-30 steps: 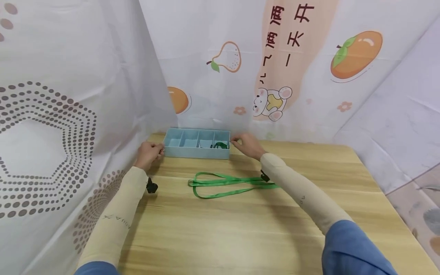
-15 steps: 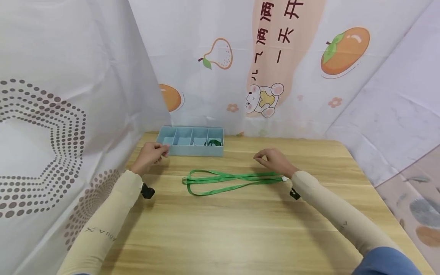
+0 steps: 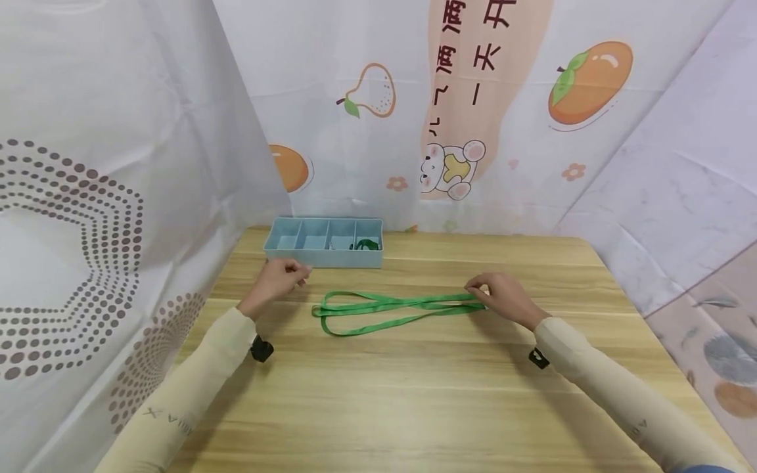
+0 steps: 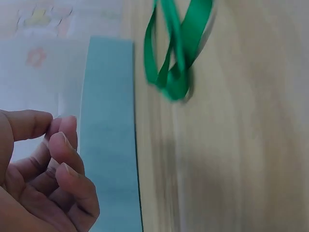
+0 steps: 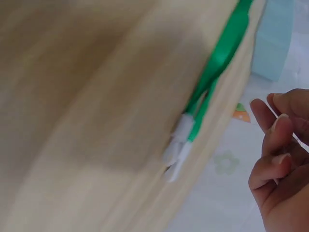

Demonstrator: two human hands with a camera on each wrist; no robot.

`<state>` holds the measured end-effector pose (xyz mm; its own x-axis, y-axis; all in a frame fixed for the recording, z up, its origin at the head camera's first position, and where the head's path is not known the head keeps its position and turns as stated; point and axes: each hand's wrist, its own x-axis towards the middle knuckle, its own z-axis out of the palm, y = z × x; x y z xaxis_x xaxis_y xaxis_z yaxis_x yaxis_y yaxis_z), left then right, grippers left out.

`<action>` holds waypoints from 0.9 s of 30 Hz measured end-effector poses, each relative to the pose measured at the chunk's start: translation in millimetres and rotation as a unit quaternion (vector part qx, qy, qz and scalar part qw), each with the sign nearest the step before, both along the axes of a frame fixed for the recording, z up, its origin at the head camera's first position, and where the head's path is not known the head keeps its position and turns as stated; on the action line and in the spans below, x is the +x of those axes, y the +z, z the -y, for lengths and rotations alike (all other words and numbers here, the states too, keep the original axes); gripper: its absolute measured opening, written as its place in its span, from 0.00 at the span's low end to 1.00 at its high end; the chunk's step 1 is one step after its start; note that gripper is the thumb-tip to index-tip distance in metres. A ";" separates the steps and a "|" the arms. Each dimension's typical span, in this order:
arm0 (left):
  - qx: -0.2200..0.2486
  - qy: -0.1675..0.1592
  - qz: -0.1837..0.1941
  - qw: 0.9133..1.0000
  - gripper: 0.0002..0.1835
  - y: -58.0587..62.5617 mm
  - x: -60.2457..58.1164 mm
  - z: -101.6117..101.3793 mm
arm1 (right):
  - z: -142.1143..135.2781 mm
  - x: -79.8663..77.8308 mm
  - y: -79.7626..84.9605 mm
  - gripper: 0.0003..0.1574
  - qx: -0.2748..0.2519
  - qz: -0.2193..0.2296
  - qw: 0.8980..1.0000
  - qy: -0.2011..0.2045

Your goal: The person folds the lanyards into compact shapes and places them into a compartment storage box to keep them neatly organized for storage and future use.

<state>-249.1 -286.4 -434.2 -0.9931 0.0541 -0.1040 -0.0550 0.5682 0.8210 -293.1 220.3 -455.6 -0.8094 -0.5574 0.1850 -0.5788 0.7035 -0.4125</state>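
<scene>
A green lanyard (image 3: 367,328) lies in long loops across the middle of the table. In the right wrist view, white plastic fittings (image 5: 179,145) show at one end of its green strap (image 5: 224,48). My right hand (image 3: 503,295), fingers loosely bent, hovers by the lanyard's right end in the head view. Nothing shows between its fingertips (image 5: 258,111). Just in front of a light blue divided box (image 3: 331,259) is my left hand (image 3: 276,284). Its fingers are loosely curled with nothing held, beside the box wall (image 4: 108,135) in the left wrist view.
At the back left of the wooden table (image 3: 378,394) the box stands against a printed curtain (image 3: 331,131). A dark green coiled item (image 3: 368,244) and small dark bits sit in its right compartments. Another patterned curtain (image 3: 89,197) borders the left side.
Both hands have left the box's ends. The left has come nearer and slightly right; the right has travelled right and nearer, to the lanyard's end. The view has shifted a little.
</scene>
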 end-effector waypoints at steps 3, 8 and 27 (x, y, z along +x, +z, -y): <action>-0.009 -0.031 -0.003 0.999 0.17 -0.8 6.4 -12.6 | -14.6 6.3 -3.0 0.08 0.009 -0.001 1.000 -0.010; -0.016 -0.063 0.001 0.998 0.16 -6.1 13.6 -28.8 | -31.2 13.6 -10.1 0.07 0.016 0.008 1.000 -0.026; -0.010 -0.092 0.024 0.995 0.16 -11.9 18.9 -64.2 | -41.0 9.8 -27.1 0.16 0.039 0.021 0.998 -0.040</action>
<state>-230.2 -222.2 -446.1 -0.9604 0.2319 -0.1542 0.0126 0.5892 0.8079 -283.2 261.3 -482.7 -0.8585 -0.5014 0.1074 -0.5018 0.7783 -0.3774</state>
